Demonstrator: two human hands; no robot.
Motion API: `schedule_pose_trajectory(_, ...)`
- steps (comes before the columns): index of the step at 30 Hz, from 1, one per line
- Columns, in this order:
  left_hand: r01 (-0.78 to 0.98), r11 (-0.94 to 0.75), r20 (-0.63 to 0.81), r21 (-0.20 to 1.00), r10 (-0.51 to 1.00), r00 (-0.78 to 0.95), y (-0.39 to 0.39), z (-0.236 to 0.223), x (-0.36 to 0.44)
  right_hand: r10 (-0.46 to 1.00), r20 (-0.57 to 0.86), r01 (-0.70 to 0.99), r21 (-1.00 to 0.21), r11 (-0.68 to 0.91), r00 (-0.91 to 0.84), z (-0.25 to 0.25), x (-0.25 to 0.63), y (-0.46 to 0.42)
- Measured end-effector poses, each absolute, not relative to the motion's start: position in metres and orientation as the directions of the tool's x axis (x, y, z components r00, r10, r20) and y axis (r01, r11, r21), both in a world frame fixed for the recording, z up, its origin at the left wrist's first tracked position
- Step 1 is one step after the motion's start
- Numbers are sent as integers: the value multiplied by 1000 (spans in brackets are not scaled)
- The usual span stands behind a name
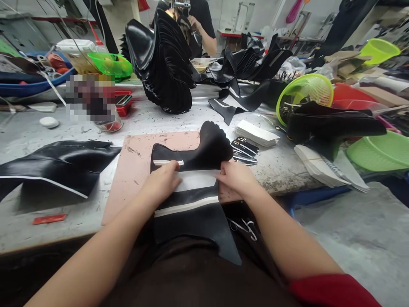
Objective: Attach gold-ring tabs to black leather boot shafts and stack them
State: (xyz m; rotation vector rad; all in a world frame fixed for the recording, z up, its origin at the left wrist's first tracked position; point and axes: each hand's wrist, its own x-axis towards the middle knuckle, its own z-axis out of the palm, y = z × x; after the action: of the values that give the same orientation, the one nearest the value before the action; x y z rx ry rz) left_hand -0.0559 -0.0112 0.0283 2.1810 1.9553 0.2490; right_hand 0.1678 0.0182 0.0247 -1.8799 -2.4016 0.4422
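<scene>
A black leather boot-upper piece [188, 224] lies over the table edge and my lap, with two narrow pale strips along it. A wide white strip [196, 181] stretches across its middle. At the strip's left end, my left hand [162, 179] is closed, thumb and fingers pressed on it. My right hand [235, 175] pinches the opposite end, its fingers curled. Beyond them, more black leather pieces [211, 147] lie stacked on a pink board [134, 170]. Right of the stack are small black tabs with gold eyelets [244, 147] and a pile of white strips [257, 133].
Black leather pieces [46, 160] lie at left near a red strip [49, 219]. A tall bundle of black uppers [162, 59] stands behind the board. Green baskets [306, 91] and more leather crowd the right. Across the table, a person [204, 25] sits at a machine.
</scene>
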Motion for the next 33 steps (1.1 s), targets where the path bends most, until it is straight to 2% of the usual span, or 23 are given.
schedule_pose_trajectory(2,950,-302,139,82,947,290,-17,30,-49,945,-56,935,-173,310,-323,32,162,10)
schedule_pose_trajectory(4,858,-513,174,12,846,504,-22,25,-43,870,56,836,-250,488,-491,32,153,5)
schedule_pose_trajectory(6,744,-666,114,65,745,657,-24,17,-40,758,159,659,-404,634,-632,24,144,5)
schedule_pose_trajectory(8,695,-706,35,134,705,709,-26,9,-46,696,199,528,-519,672,-690,11,138,8)
schedule_pose_trajectory(10,711,-681,-41,175,717,696,-27,5,-62,680,188,500,-547,671,-708,-4,138,9)
schedule_pose_trajectory(14,776,-590,-149,224,766,626,-32,10,-105,617,78,542,-402,738,-783,-13,148,5)
schedule_pose_trajectory(17,802,-535,-100,266,812,575,-34,13,-119,553,-15,534,-279,798,-833,2,146,4)
schedule_pose_trajectory(20,849,-441,16,290,890,456,-33,9,-113,566,-89,572,-184,800,-820,21,126,9)
schedule_pose_trajectory(24,876,-352,107,330,936,336,-32,1,-102,562,-80,565,-211,798,-823,29,89,19)
schedule_pose_trajectory(28,869,-301,80,392,952,294,-34,0,-103,557,16,542,-205,815,-831,18,73,20)
schedule_pose_trajectory(30,870,-288,75,401,956,282,-34,0,-104,550,29,536,-184,824,-835,17,74,20)
schedule_pose_trajectory(33,864,-286,81,415,957,278,-35,0,-105,524,13,509,-215,833,-852,21,77,21)
